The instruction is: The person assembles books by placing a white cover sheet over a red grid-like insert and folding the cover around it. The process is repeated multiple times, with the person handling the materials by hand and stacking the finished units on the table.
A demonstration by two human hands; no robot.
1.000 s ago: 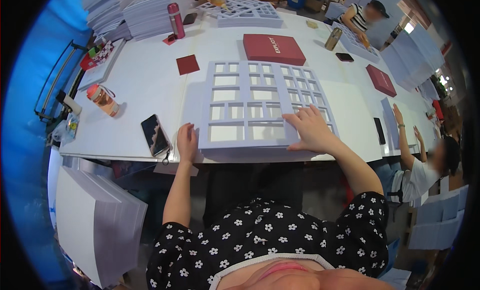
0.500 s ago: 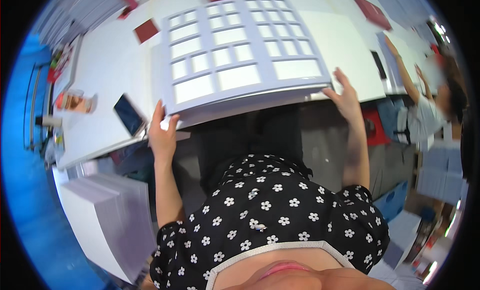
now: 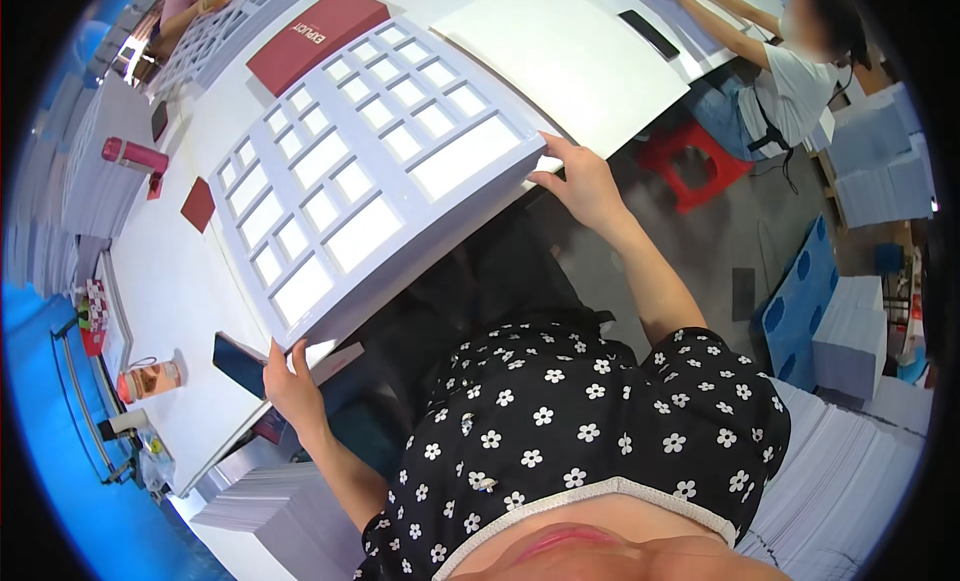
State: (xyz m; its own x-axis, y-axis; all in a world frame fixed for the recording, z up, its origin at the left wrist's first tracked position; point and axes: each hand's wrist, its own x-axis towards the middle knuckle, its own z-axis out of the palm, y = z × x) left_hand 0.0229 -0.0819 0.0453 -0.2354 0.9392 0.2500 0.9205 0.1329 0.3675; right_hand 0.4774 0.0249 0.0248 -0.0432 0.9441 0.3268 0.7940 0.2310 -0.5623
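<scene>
A pale lavender board with rows of rectangular white-backed windows (image 3: 372,203) lies on the white table in front of me, its thick near edge level with the table's front. At its near left corner is my left hand (image 3: 292,386), fingertips and thumb against the corner. My right hand (image 3: 588,186) takes the near right corner, fingers at the top edge and thumb lower down. Whether the board is one piece or a stack cannot be told. Just left of my left hand lies a dark phone (image 3: 238,366).
Behind the board lies a dark red box (image 3: 318,39); a small red card (image 3: 198,205) is to its left. A pink bottle (image 3: 135,157) and a drink cup (image 3: 150,381) stand at left. White sheets (image 3: 560,66) lie at right, near a co-worker (image 3: 800,81) and a red stool (image 3: 695,166).
My view has turned to the right, so the board appears slanted, left corner nearer. Both hands stay at its near corners, and more of the red box shows.
</scene>
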